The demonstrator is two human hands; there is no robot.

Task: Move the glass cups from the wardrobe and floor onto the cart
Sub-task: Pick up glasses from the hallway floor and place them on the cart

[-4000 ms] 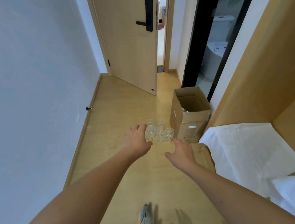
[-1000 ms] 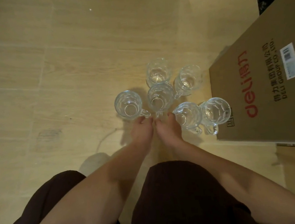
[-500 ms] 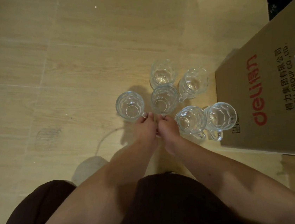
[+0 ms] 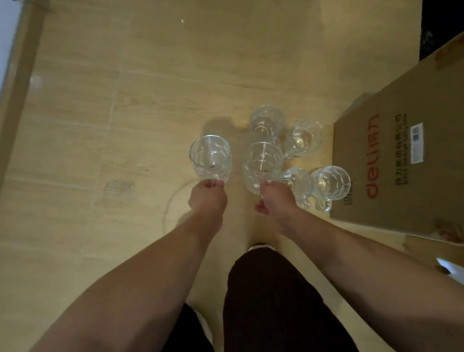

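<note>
So they've got one glass mug in each of their hands right now. The left hand (image 4: 207,200) is pinched round the handle of the left mug (image 4: 210,159), and the right hand (image 4: 278,199) has its fingers curled on the handle of the middle mug (image 4: 263,165). Both mugs look to be up off the floor (image 4: 133,85), though from here it's hard to say how far.

Four more mugs (image 4: 303,138) sit in a tight bunch on the floor, right next to the cardboard box (image 4: 414,160) — two of them (image 4: 330,183) are just beside the right hand.

If it were me, I'd bring the right one straight up before swinging it away, because a sideways sweep could clip its neighbours. Holding by the handle alone lets a mug tip, so keep the wrists level and the two mugs well apart so they don't clink. No cart in sight from here — I'd guess it's a walk away, so a firm grip matters.
</note>
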